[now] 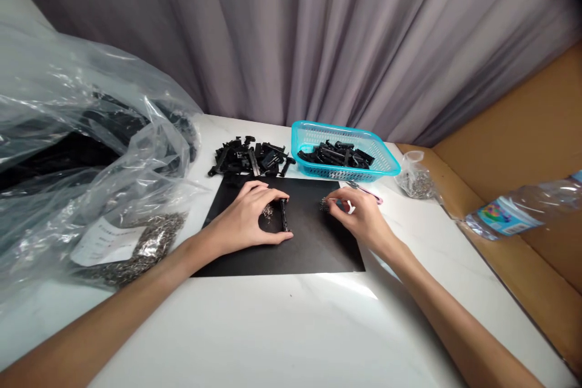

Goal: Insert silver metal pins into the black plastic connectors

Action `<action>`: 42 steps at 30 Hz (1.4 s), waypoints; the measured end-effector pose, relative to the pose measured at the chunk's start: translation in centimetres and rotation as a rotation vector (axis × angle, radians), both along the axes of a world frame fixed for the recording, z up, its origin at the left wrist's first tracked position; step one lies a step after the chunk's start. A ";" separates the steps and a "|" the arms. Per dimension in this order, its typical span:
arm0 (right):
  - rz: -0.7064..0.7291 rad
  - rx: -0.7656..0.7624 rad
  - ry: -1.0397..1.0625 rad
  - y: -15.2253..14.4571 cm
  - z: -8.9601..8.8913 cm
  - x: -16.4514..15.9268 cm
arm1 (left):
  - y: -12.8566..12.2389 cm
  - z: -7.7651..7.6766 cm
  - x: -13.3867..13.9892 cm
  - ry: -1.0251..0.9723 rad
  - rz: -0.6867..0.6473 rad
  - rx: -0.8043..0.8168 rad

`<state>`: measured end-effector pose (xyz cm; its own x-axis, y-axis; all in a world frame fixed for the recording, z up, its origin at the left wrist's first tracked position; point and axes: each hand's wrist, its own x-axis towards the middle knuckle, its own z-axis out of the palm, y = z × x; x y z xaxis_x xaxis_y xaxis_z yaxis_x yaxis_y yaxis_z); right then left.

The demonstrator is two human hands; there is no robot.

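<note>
My left hand (254,215) grips a narrow black plastic part (284,216) by its two ends, between thumb and fingers, over a black mat (309,254). Behind that part lies a small heap of tiny metal pieces (268,212), partly hidden by my fingers. To the right, my right hand (357,212) has its thumb and fingertips drawn together at a second little pile of metal pieces (324,205). Whether a piece sits between those fingertips is too small to make out. Just beyond my right hand a tool with a pink handle (378,198) shows in part.
Loose black plastic parts (250,157) lie behind the mat, beside a blue basket (391,163) holding more. Plastic bags, one full of metal pieces (159,236), crowd the left. On the right are a small bag (416,182), a bottle (509,215) and a cardboard wall (522,127).
</note>
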<state>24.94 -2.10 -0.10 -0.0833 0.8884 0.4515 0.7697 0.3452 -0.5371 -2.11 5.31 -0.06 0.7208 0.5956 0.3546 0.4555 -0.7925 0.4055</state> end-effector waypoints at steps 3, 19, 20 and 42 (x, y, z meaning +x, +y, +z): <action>-0.011 -0.017 0.004 -0.2 0.2 0.0 | -0.1 0.1 0.1 -0.016 -0.005 0.037; 0.095 -0.137 0.217 -0.9 -0.3 -1.5 | -1.9 0.1 0.5 -0.014 -0.040 0.092; 0.113 -0.178 0.252 -1.0 -0.3 -1.6 | -2.1 0.1 0.6 -0.006 -0.046 0.081; 0.196 -0.268 0.341 -1.2 0.2 -2.5 | -2.2 -0.1 0.7 -0.002 -0.112 0.038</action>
